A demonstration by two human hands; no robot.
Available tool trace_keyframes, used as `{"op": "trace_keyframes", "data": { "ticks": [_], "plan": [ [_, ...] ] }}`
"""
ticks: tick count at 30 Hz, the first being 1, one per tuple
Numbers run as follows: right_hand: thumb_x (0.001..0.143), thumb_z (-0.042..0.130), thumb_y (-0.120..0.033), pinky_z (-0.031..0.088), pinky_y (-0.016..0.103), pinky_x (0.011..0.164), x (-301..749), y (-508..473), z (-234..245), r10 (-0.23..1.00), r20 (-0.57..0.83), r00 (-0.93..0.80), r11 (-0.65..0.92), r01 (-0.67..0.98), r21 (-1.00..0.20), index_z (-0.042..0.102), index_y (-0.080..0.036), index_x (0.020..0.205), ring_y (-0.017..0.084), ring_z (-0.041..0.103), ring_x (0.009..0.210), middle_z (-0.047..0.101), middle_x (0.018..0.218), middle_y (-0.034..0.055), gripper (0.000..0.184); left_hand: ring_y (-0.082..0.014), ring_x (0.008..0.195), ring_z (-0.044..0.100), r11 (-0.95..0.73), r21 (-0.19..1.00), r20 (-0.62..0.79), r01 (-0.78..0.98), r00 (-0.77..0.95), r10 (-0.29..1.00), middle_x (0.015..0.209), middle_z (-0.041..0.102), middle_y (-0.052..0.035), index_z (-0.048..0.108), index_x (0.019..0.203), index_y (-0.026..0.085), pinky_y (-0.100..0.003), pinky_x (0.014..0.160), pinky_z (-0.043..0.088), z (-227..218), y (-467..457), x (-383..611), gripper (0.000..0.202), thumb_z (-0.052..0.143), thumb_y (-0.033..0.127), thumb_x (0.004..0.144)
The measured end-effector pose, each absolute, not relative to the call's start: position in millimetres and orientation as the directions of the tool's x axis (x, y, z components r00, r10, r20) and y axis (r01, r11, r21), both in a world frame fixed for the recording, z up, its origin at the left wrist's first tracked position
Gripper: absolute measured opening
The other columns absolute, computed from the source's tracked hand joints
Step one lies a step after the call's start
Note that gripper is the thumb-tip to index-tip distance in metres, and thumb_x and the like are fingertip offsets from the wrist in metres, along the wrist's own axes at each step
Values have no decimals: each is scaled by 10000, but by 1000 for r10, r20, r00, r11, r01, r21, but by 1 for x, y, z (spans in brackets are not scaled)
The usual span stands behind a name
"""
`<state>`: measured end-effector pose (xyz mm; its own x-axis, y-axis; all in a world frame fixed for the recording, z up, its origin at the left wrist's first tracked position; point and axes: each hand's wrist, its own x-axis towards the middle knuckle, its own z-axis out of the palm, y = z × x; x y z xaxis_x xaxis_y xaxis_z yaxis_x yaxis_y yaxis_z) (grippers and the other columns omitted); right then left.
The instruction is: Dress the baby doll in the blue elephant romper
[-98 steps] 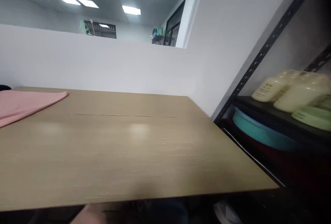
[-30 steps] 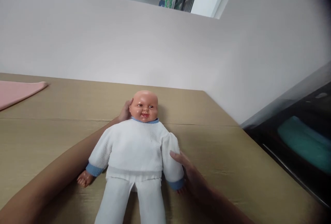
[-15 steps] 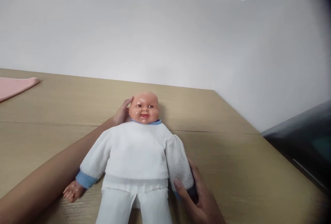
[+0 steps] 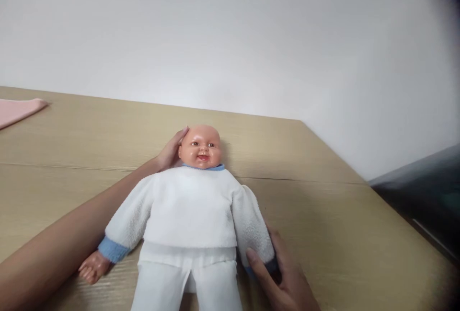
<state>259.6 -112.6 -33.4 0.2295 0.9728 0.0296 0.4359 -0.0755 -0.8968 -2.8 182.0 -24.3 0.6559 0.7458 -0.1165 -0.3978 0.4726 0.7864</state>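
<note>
Doll [image 4: 194, 205] in white suit with blue cuffs lies face-up on worktop [image 4: 323, 196]. Left hand [image 4: 170, 153] cups its head, thumb on the temple, forearm stretched alongside. Right hand [image 4: 283, 277] curls around the sleeve [image 4: 253, 234] end, thumb on top. Pink cloth [image 4: 17, 109] lies well left of the doll.

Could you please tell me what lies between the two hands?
The doll, in white clothes, lies between the left hand and right hand, in the head view.

Left hand [image 4: 169, 152], right hand [image 4: 285, 280] (left forearm [image 4: 72, 246] too) bare.
</note>
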Motion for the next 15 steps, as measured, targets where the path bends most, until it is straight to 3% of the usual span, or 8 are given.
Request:
{"op": "trace_keyframes", "data": {
  "ticks": [9,15],
  "plan": [
    [1060,747,-622,592,557,1260,276,-111,-49,989,76,126,9,462,-887,633,-319,1656,434,650,1544,717,1629,130,678,-435,1417,759,416,807,-66,-419,636,769,1408,847,-187,724,1562,141,-545,1343,506,-22,177,2,784,573,745,1086],
    [1068,735,-632,628,535,1220,273,-111,-43,991,61,122,-5,478,-878,649,-329,1627,428,664,1532,738,1600,128,641,-427,1399,771,397,811,-76,-430,594,800,1370,864,-176,740,1538,137,-539,1337,510,-19,176,4,731,555,700,1111]
  ]
}}
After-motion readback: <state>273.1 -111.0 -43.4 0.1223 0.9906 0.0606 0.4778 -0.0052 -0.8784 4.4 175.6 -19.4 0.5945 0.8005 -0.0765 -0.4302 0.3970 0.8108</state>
